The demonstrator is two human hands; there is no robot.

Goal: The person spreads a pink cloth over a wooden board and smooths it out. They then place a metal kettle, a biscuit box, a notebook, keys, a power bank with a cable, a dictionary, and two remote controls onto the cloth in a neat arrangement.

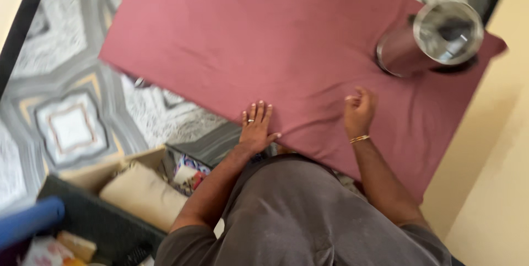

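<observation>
Two bare hands rest on a dusty-rose cotton cloth (286, 40) spread flat. Left hand (257, 128) lies open, palm down, at the cloth's near edge. Right hand (359, 113) has its grip curled, pinching a fold. Beyond it on the cloth stands a shiny steel cylindrical container (430, 37).

A maroon cloth (264, 40) is seen spread over a tabletop. The left hand (255, 128) is laid flat on the cloth near its front edge, fingers together, a ring worn on one finger. The right hand (359, 113), a gold bangle at its wrist, is loosely curled, apparently gathering a fold of cloth. A steel container (435, 40) stands at the far right corner. A patterned rug (66, 117) is visible below.
</observation>
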